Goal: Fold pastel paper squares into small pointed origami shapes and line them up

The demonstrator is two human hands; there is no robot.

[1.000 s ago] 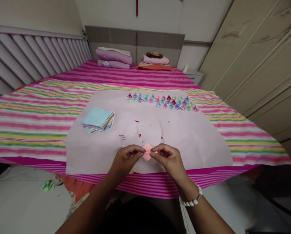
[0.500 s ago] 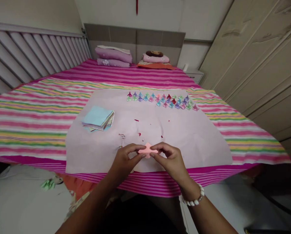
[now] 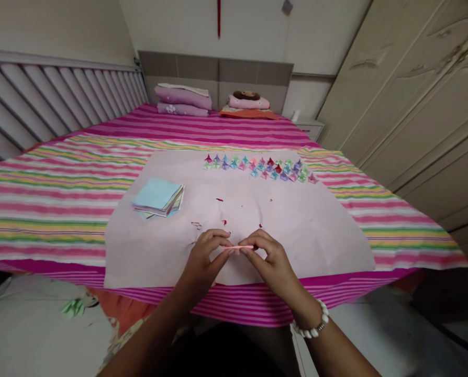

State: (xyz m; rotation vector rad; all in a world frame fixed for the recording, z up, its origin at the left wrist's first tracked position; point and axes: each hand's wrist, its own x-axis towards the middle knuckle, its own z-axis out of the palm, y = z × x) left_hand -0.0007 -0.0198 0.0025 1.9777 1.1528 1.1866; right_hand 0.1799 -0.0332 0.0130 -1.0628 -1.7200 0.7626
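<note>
We saw a small pink paper [image 3: 240, 247], turned almost edge-on, near the front edge of a white sheet [image 3: 316, 235]. The left hand [image 3: 204, 256] pinched its left side between thumb and fingertips; the right hand [image 3: 268, 256] pinched its right side likewise. We could not tell whether the paper touched the sheet. We judged that uneven pressure could skew a crease, and that pulling the hands apart could tear it. Beyond lay small folded paper shapes [image 3: 278, 169]; a stack of square papers [image 3: 158, 193] sat to the left. We found no readable brand, label or writing.
</note>
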